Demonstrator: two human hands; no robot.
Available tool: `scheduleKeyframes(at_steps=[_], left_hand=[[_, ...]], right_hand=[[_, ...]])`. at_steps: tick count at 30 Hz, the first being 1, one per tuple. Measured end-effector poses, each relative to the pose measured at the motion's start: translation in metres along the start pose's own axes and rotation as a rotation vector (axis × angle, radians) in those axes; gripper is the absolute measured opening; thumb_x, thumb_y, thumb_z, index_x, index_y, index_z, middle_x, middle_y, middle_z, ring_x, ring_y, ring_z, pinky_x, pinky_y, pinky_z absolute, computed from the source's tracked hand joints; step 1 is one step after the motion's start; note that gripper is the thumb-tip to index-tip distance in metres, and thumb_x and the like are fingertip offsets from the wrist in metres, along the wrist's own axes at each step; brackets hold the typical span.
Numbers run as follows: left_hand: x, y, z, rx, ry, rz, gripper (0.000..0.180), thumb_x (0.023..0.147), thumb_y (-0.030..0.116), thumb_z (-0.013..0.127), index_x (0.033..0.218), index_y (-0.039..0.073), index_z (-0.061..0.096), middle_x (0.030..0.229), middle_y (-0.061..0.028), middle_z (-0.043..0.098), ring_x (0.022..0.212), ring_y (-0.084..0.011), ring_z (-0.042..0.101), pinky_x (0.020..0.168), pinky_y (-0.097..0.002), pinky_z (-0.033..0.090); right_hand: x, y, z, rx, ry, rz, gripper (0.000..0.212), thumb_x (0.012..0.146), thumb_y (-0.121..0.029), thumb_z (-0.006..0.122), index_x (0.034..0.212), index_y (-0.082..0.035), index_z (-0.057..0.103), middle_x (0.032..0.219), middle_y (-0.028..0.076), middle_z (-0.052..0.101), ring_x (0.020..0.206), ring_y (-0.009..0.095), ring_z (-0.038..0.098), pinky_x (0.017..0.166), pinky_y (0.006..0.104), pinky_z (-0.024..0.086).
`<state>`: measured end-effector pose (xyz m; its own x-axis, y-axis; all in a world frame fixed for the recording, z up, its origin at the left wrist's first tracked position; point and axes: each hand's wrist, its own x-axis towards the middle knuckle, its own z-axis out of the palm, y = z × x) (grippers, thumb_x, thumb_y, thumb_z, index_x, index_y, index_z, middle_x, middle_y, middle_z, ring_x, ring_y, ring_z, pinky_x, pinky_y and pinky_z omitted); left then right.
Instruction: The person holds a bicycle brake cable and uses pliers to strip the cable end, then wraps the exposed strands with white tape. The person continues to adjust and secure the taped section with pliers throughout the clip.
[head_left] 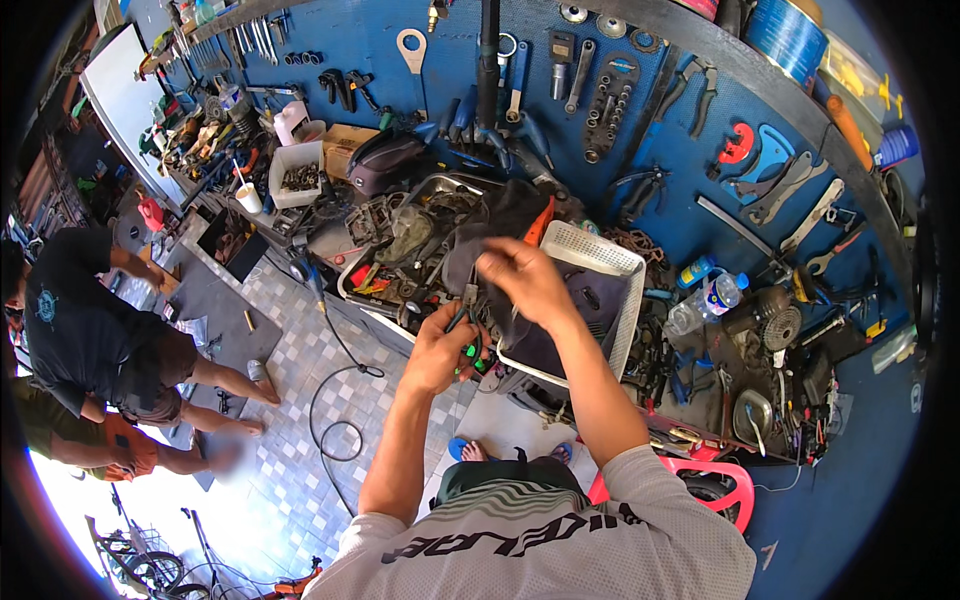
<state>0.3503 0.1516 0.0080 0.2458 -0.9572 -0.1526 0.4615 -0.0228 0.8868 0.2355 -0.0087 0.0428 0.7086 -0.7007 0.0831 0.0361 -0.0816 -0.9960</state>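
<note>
My left hand (438, 352) is closed around a pair of pliers (471, 294) with black and green handles, the jaws pointing up and away from me. My right hand (522, 284) is held just above and to the right of the pliers, fingers loosely bent and apart, with nothing visible in them. Beyond its fingertips, a dark grey cloth (463, 262) lies over a tray heaped with greasy metal parts (408, 235). Below my right wrist stands a white perforated plastic basket (622, 262) with dark cloth inside.
Hand tools hang on the blue pegboard (440, 60) behind the bench. To the right are a clear plastic bottle (706, 303) and a metal dish (752, 415). A black cable (318, 425) loops across the tiled floor. At left, another person in black (95, 320) bends over.
</note>
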Motion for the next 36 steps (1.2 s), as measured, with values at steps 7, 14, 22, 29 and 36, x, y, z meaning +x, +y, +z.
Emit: scheduleKeyframes(at_steps=[7, 14, 22, 29, 36], left_hand=[[-0.007, -0.006, -0.002, 0.301, 0.073, 0.003, 0.008, 0.093, 0.010, 0.061, 0.095, 0.003, 0.058, 0.070, -0.0044, 0.063, 0.051, -0.0104, 0.054, 0.045, -0.0277, 0.042], [-0.049, -0.009, 0.005, 1.058, 0.334, 0.398, 0.016, 0.090, 0.007, 0.061, 0.096, 0.001, 0.048, 0.095, -0.0251, 0.063, 0.086, -0.0527, 0.062, 0.072, -0.0557, 0.053], [-0.056, -0.004, 0.015, 1.354, 0.493, 0.506, 0.019, 0.089, 0.008, 0.063, 0.100, 0.002, 0.049, 0.100, -0.0194, 0.058, 0.101, -0.0432, 0.063, 0.071, -0.0563, 0.056], [-0.055, -0.013, 0.022, 1.414, 0.517, 0.470, 0.023, 0.087, 0.008, 0.067, 0.102, 0.002, 0.051, 0.104, -0.0180, 0.057, 0.104, -0.0411, 0.061, 0.070, -0.0544, 0.057], [-0.057, -0.013, 0.015, 1.332, 0.598, 0.637, 0.039, 0.082, 0.017, 0.076, 0.111, 0.003, 0.054, 0.108, -0.0170, 0.060, 0.104, -0.0394, 0.063, 0.070, -0.0514, 0.055]], right_hand=[[-0.003, 0.023, 0.012, -0.377, 0.068, -0.052, 0.048, 0.102, -0.047, 0.069, 0.102, 0.001, 0.073, 0.086, 0.006, 0.072, 0.086, 0.015, 0.065, 0.076, 0.0381, 0.051], [0.034, 0.016, -0.028, 0.129, 0.290, -0.054, 0.037, 0.107, -0.039, 0.066, 0.105, -0.002, 0.072, 0.098, -0.005, 0.067, 0.092, 0.004, 0.055, 0.084, 0.0238, 0.046], [-0.010, 0.001, -0.013, 0.012, 0.180, -0.112, 0.036, 0.106, -0.037, 0.068, 0.102, -0.001, 0.072, 0.084, -0.009, 0.057, 0.080, 0.003, 0.047, 0.070, 0.0231, 0.040], [-0.046, 0.006, 0.012, -0.141, -0.170, 0.000, 0.030, 0.104, -0.029, 0.072, 0.113, -0.001, 0.075, 0.099, 0.002, 0.073, 0.090, 0.008, 0.062, 0.080, 0.0264, 0.051], [-0.049, 0.004, 0.014, -0.146, -0.187, -0.085, 0.032, 0.102, -0.028, 0.074, 0.120, -0.001, 0.074, 0.098, -0.001, 0.073, 0.091, 0.006, 0.061, 0.082, 0.0252, 0.050]])
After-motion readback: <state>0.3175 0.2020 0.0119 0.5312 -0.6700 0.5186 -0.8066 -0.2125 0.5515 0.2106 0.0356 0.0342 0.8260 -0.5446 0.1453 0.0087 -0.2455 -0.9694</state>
